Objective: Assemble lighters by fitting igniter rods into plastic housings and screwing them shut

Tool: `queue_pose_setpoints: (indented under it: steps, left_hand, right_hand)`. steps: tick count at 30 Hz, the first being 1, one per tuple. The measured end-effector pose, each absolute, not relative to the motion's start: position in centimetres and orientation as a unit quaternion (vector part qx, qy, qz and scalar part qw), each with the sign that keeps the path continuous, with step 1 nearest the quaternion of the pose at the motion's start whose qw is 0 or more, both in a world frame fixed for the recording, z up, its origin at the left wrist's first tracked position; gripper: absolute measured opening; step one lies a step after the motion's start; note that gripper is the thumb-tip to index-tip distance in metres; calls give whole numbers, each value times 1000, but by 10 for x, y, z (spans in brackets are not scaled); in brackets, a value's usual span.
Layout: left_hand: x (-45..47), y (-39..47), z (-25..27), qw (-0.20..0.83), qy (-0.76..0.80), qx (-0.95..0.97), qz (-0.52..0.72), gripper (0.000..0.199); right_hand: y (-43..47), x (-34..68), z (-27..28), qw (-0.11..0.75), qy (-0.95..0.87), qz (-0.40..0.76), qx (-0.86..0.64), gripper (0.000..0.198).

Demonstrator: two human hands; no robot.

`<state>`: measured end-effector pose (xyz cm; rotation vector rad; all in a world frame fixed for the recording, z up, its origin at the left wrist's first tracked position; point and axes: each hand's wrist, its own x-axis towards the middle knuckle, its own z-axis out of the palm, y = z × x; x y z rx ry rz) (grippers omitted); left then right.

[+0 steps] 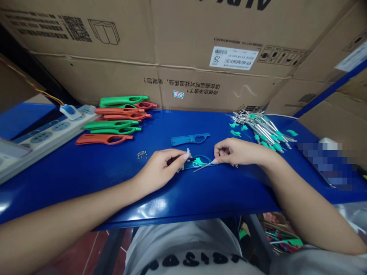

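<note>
My left hand (162,166) is closed on the left end of a blue lighter half-shell (187,165), at a small whitish part (188,151). Within that half-shell sit a teal trigger (197,162), a black piece and a thin pale wire. My right hand (231,151) pinches a thin metal rod (203,167), which slants down-left across the shell's loop end. Just beyond both hands lies a second blue half-shell (190,139), flat on the table. Small screws (142,154) are piled left of my left hand.
Green and orange lighter casings (114,110) are stacked at the left, beside a white power strip (54,133). Metal lighter tubes with teal triggers (265,130) are heaped at the right. A large cardboard box (120,72) stands behind the blue table (160,202). A blurred-out object (327,164) lies far right.
</note>
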<state>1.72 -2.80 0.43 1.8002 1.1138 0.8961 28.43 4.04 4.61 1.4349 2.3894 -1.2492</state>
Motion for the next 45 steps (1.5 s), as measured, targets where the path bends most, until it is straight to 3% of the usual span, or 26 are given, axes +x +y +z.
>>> queue_pose_setpoints:
  steps: [6,12,18,26,35,45]
  left_hand:
    - [18,-27,4,416,451,704,358,32]
    - [17,-25,5,406,456,704,363,32]
    - [15,-24,4,406,454,703,368,33]
    - [15,-25,8,424,453,688,377,30]
    - [16,-27,10,398,455,690,399,29]
    - [16,-28,11,401,455,685,403,27]
  right_hand:
    - [41,284,45,42,784,-410,464,37]
    - [30,281,51,-40,883,-326,336,17]
    - [14,267,47,-58,931,-266,242,17]
    - [18,274,48,-69,944,-198,255,15]
    - [14,263,40,-17,959,-147,242,19]
    - [33,288,50,-31,917,-202,342,25]
